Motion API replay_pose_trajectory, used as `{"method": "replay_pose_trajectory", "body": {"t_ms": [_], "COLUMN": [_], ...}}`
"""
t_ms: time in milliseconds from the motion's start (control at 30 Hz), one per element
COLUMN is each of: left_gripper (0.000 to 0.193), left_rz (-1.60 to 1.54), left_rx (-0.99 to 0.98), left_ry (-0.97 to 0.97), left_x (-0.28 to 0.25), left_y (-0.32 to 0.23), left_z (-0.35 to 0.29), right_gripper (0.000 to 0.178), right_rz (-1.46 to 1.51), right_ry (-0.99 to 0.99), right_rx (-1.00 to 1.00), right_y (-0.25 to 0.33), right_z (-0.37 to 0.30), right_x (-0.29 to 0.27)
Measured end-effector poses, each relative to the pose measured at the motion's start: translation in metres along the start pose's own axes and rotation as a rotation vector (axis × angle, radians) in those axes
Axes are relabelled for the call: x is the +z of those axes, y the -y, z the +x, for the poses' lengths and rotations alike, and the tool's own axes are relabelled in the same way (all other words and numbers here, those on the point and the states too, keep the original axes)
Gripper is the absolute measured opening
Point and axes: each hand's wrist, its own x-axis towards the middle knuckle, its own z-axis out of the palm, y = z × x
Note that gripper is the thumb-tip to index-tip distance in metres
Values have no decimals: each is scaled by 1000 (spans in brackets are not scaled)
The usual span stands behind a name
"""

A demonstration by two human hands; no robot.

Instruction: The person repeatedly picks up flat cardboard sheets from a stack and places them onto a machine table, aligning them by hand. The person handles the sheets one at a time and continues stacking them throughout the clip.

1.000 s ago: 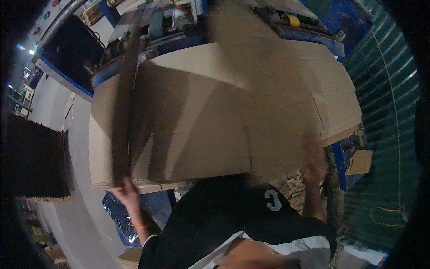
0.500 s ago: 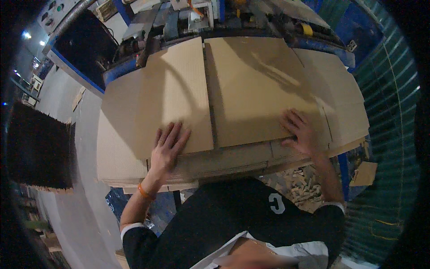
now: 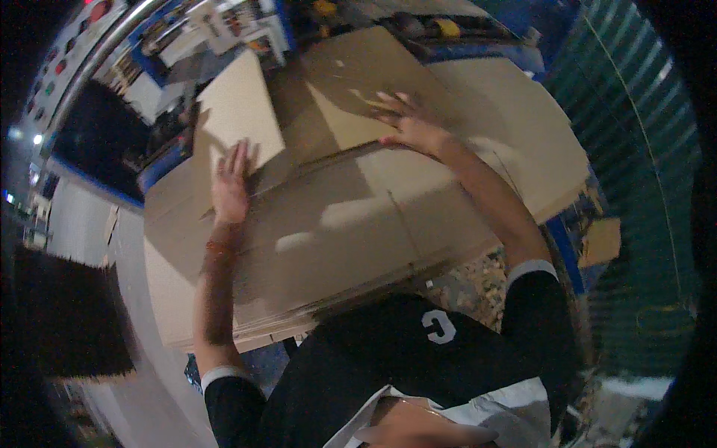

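My left hand (image 3: 231,187) rests with fingers stretched out on the near part of a pale panel (image 3: 237,104) of a brown cardboard sheet. The sheet's wider panel (image 3: 351,71) lies to the right, partly in shadow. On the near edge of that panel is my right hand (image 3: 414,128), fingers spread and palm down. Both hands press from above rather than gripping. Beneath lies a stack of flat cardboard sheets (image 3: 336,231), its layered edge close to my body. The far end of the top sheet reaches the machine.
Beyond the stack stands a blue-framed machine (image 3: 455,48) with dark rollers. A control panel with buttons (image 3: 56,71) is at upper left. Green corrugated metal (image 3: 635,187) runs along the right. Cardboard scraps (image 3: 478,287) lie below, and a dark bristly block (image 3: 71,313) stands left.
Both hands have moved forward, away from my body, and the top sheet has slid toward the machine with them. More of the stack beneath is exposed. The view has shifted.
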Motion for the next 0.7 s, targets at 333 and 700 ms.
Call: {"method": "replay_pose_trajectory", "body": {"t_ms": [333, 700], "left_gripper": [68, 65], "left_rz": [-24, 249], "left_rx": [-319, -1610], "left_ry": [-94, -421], "left_x": [15, -107], "left_y": [44, 33], "left_z": [-20, -263], "right_gripper": [44, 51], "right_rz": [3, -303], "right_ry": [-321, -162], "right_rx": [378, 1285], "right_y": [19, -93], "right_z": [-15, -253], "right_x": [-4, -12]}}
